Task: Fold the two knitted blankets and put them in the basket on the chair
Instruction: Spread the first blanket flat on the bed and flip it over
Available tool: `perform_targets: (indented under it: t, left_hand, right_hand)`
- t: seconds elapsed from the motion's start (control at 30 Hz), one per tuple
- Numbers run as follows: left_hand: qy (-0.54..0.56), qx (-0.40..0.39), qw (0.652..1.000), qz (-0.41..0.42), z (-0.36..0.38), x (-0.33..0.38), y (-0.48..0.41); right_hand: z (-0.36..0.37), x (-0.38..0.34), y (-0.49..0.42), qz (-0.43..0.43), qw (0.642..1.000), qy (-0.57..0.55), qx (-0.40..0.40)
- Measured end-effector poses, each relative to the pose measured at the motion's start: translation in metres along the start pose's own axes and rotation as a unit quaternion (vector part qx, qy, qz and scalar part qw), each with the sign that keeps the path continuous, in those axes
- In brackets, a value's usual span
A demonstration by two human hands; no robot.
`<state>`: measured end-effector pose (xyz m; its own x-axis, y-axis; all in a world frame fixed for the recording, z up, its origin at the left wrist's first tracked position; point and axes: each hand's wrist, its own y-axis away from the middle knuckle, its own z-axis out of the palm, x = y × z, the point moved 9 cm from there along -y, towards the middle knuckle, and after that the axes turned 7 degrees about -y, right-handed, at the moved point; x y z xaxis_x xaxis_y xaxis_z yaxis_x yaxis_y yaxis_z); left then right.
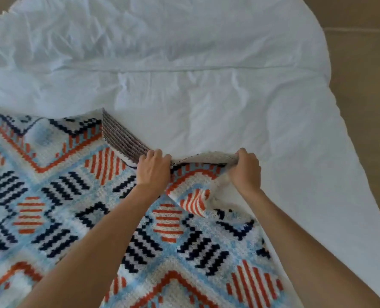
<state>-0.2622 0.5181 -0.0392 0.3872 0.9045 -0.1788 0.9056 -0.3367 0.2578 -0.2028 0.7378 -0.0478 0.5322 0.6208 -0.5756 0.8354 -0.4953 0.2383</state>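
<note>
Mostly the white duvet fills the view. From 6 to 9 o'clock lies the knitted blanket, cut off by the frame edges. Near centre the left hand and the right hand grip its raised edge; their fingertips hide in the knit.

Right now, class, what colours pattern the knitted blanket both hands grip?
The blanket: light blue, white, orange, navy geometric stripes; head view.

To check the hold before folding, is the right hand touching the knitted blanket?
Touching. The head view shows the right hand curled over and pinching the raised edge of the knitted blanket.
</note>
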Motion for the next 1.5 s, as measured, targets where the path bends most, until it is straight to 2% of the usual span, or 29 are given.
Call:
perform_targets:
  t: [0.07, 0.17, 0.27, 0.37, 0.43, 0.5, 0.6, 0.67, 0.8, 0.97, 1.07, 1.17, 1.23, 1.27, 1.37, 1.43, 1.5]
  left_hand:
    - [0.081, -0.025, 0.996, -0.025, -0.010, 0.022, -0.021]
    - [0.216, -0.001, 0.975, -0.045, -0.027, 0.051, -0.053]
    - [0.340, 0.024, 0.939, -0.038, -0.047, 0.076, -0.087]
    - [0.412, -0.022, 0.910, -0.024, -0.037, 0.095, -0.110]
    - [0.411, -0.066, 0.909, 0.016, -0.017, 0.109, -0.112]
    - [0.349, -0.099, 0.931, 0.040, 0.007, 0.119, -0.107]
    - [0.208, -0.058, 0.975, 0.044, 0.013, 0.123, -0.101]
    - [0.224, -0.049, 0.973, 0.035, 0.009, 0.133, -0.098]
    - [0.244, -0.104, 0.961, 0.076, 0.012, 0.180, -0.082]
    - [0.176, -0.138, 0.969, 0.103, 0.014, 0.230, -0.057]
    - [0.115, -0.161, 0.977, 0.078, 0.025, 0.246, -0.042]
    - [0.082, -0.182, 0.976, 0.082, 0.036, 0.255, -0.029]
    - [0.118, -0.178, 0.973, 0.083, 0.034, 0.260, -0.026]
    - [0.169, -0.176, 0.967, 0.074, 0.029, 0.261, -0.026]
    - [0.384, -0.152, 0.910, 0.040, 0.013, 0.260, -0.029]
    - [0.400, -0.150, 0.903, 0.048, 0.012, 0.262, -0.025]
    - [0.332, -0.165, 0.925, 0.085, 0.018, 0.270, -0.012]
  right_hand:
    - [-0.027, 0.014, -0.028, 0.045, 0.997, -0.046, 0.043]
    - [-0.068, 0.021, -0.063, 0.056, 0.990, -0.086, 0.101]
    - [-0.101, 0.012, -0.093, 0.003, 0.982, -0.130, 0.138]
    - [-0.096, 0.005, -0.111, -0.058, 0.983, -0.139, 0.101]
    - [-0.076, 0.017, -0.111, -0.049, 0.992, -0.101, 0.065]
    - [-0.052, 0.037, -0.099, -0.026, 0.999, -0.012, 0.027]
    - [-0.021, 0.074, -0.072, 0.036, 0.999, 0.021, -0.013]
    - [-0.012, 0.093, -0.055, 0.082, 0.997, 0.002, -0.015]
    - [-0.005, 0.116, -0.011, 0.127, 0.992, -0.019, 0.004]
    - [0.000, 0.139, 0.071, 0.095, 0.995, -0.006, -0.016]
    - [0.012, 0.148, 0.123, 0.035, 0.997, 0.051, -0.045]
    - [0.017, 0.153, 0.160, -0.011, 0.998, 0.055, -0.042]
    - [0.018, 0.155, 0.172, -0.036, 0.997, 0.045, -0.043]
    - [0.015, 0.160, 0.174, -0.028, 0.998, 0.028, -0.044]
    - [-0.017, 0.191, 0.169, 0.039, 0.999, -0.026, 0.026]
    - [-0.037, 0.212, 0.167, 0.071, 0.995, -0.029, 0.066]
    - [-0.038, 0.224, 0.174, 0.077, 0.996, -0.003, 0.044]
